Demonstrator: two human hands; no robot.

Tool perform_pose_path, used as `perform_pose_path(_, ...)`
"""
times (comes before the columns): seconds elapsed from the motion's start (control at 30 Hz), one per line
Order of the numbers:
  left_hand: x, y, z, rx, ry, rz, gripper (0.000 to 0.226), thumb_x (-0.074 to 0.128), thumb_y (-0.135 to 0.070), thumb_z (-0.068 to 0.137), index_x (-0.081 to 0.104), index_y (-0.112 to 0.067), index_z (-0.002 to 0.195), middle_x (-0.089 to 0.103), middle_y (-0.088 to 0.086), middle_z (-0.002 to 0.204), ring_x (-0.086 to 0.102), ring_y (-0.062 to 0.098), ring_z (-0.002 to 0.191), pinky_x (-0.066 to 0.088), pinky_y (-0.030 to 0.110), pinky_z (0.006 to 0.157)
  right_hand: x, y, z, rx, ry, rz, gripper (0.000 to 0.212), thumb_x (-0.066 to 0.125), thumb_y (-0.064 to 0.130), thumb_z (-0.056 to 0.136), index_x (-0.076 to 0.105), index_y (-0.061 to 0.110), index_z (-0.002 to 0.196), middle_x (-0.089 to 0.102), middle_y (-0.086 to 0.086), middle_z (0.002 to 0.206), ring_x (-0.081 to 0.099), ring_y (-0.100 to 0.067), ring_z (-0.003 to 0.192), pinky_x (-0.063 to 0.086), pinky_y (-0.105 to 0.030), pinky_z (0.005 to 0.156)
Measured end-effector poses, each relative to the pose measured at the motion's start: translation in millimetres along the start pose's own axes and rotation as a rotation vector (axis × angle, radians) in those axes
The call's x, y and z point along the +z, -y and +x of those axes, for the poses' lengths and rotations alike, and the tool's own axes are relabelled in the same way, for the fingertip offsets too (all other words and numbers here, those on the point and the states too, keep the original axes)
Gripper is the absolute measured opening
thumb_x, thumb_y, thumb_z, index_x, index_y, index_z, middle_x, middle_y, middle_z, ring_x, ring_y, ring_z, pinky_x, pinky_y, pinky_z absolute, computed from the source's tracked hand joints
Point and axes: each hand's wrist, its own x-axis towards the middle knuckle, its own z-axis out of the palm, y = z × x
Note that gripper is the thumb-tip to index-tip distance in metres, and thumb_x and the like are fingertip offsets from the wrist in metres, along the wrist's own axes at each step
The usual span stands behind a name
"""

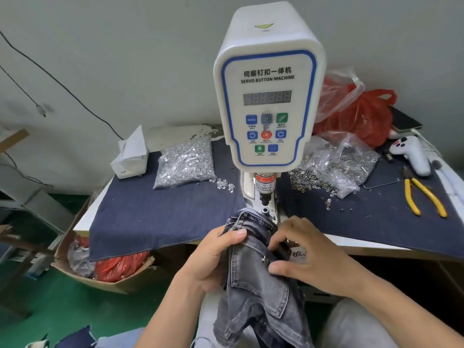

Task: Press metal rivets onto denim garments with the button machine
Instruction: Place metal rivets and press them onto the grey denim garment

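Both hands pinching jeans (256, 280): left hand (216, 259) at 9, right hand (308, 257) at 3. Flatten waistband, slide toward die (265, 210) at 12.

The machine (268, 96) is white with blue trim and blue, green and red buttons. The jeans (253, 285) are faded grey denim. The cloth (150, 214) is dark navy. The pliers (424, 197) have yellow handles. The bags (369, 121) are red, the floor (50, 305) green.
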Motion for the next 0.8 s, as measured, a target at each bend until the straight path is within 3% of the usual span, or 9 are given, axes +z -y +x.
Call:
perform_pose_path(0.1,-2,1,-6,0.022,-0.014,0.007,0.062,0.075,-0.027,0.089,0.06,0.015,0.132,0.061,0.038,0.134,0.064,0.046,0.117,0.051,0.056,0.106,2,-5,-1,0.098,-0.033,-0.024,0.055,0.055,0.092,0.066,0.048,0.052,0.104,0.04,0.034,0.118,0.037,0.004,0.122,0.035,-0.03,0.104)
perform_pose_path(0.2,-6,0,-11,0.024,-0.057,0.037,0.063,0.076,-0.028,0.088,0.061,0.013,0.133,0.06,0.038,0.138,0.06,0.05,0.126,0.045,0.062,0.114,0,-9,6,0.246,0.057,-0.02,0.079,0.045,0.104,0.057,0.039,0.051,0.115,0.051,0.028,0.12,0.051,0.005,0.115,0.044,-0.03,0.1)
perform_pose_path(0.27,-10,1,-11,0.013,-0.045,0.054,0.062,0.077,-0.026,0.086,0.062,0.012,0.132,0.06,0.038,0.137,0.062,0.049,0.123,0.049,0.059,0.11,0,-12,13,0.299,0.116,0.062,0.068,0.061,0.09,0.067,0.049,0.045,0.117,0.063,0.02,0.105,0.064,0.008,0.088,0.047,-0.02,0.08)
perform_pose_path(0.33,-19,-1,-12,-0.007,-0.02,0.102,0.058,0.079,-0.025,0.084,0.066,0.006,0.131,0.063,0.035,0.135,0.065,0.044,0.118,0.055,0.052,0.1,-1,-18,20,0.249,0.104,0.108,0.041,0.071,0.068,0.08,0.064,0.033,0.101,0.065,0.018,0.083,0.056,0.005,0.065,0.042,-0.021,0.068)
perform_pose_path(0.43,-33,-9,-17,-0.059,0.102,0.272,0.056,0.079,-0.028,0.089,0.064,-0.008,0.139,0.065,0.027,0.138,0.066,0.041,0.124,0.055,0.048,0.101,-2,-20,22,0.188,0.115,0.242,0.028,0.074,0.05,0.087,0.064,0.024,0.088,0.058,0.013,0.069,0.046,-0.002,0.062,0.037,-0.025,0.063)
perform_pose_path(0.57,-41,-16,-16,-0.044,0.074,0.668,0.039,0.081,-0.034,0.092,0.073,-0.023,0.129,0.076,0.006,0.127,0.071,0.027,0.12,0.054,0.043,0.106,-16,-13,23,0.195,0.274,0.1,0.03,0.067,0.062,0.082,0.068,0.032,0.082,0.065,0.015,0.068,0.054,-0.002,0.06,0.042,-0.021,0.06)
perform_pose_path(0.63,-41,-17,-12,0.047,-0.013,0.758,0.036,0.076,-0.02,0.087,0.075,-0.025,0.123,0.079,0.001,0.116,0.074,0.02,0.11,0.055,0.033,0.097,-33,-23,36,0.213,0.11,-0.014,0.03,0.063,0.059,0.088,0.072,0.031,0.081,0.072,0.015,0.078,0.066,-0.005,0.074,0.047,-0.025,0.068)
perform_pose_path(0.7,-32,-18,-9,0.112,-0.134,0.665,0.037,0.064,-0.013,0.073,0.077,-0.018,0.107,0.079,0.005,0.101,0.073,0.022,0.093,0.055,0.03,0.081,-54,-43,54,0.307,-0.243,-0.191,0.016,0.063,0.038,0.096,0.074,0.032,0.086,0.076,0.01,0.087,0.069,-0.017,0.089,0.049,-0.03,0.075)
perform_pose_path(0.8,-22,-26,6,0.076,-0.445,0.317,0.043,0.059,-0.042,0.068,0.077,-0.007,0.085,0.077,0.017,0.088,0.07,0.029,0.074,0.053,0.033,0.067,-66,-75,82,0.451,-0.407,-0.464,0.02,0.061,0.021,0.1,0.077,0.021,0.112,0.077,-0.01,0.109,0.068,-0.036,0.105,0.053,-0.04,0.087)
